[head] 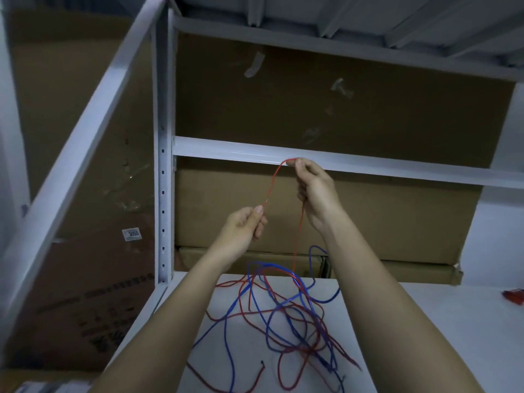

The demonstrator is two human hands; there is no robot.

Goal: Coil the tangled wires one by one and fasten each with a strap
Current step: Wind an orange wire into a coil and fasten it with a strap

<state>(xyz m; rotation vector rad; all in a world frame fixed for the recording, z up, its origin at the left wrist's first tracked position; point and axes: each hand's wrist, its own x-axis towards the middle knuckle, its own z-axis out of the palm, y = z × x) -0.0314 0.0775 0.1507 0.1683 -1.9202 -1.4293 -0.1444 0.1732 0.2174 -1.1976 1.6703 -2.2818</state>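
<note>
Head view: left hand (246,226) and right hand (313,185) pinch red wire (272,180) above shelf (397,321) tangle.

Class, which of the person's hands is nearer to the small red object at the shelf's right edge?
Right. The right hand is raised well left of the red object; the left hand is farther left still.

white metal shelf rack (340,163) | cardboard boxes (368,217) behind | small red item (513,296) far right on shelf
</note>
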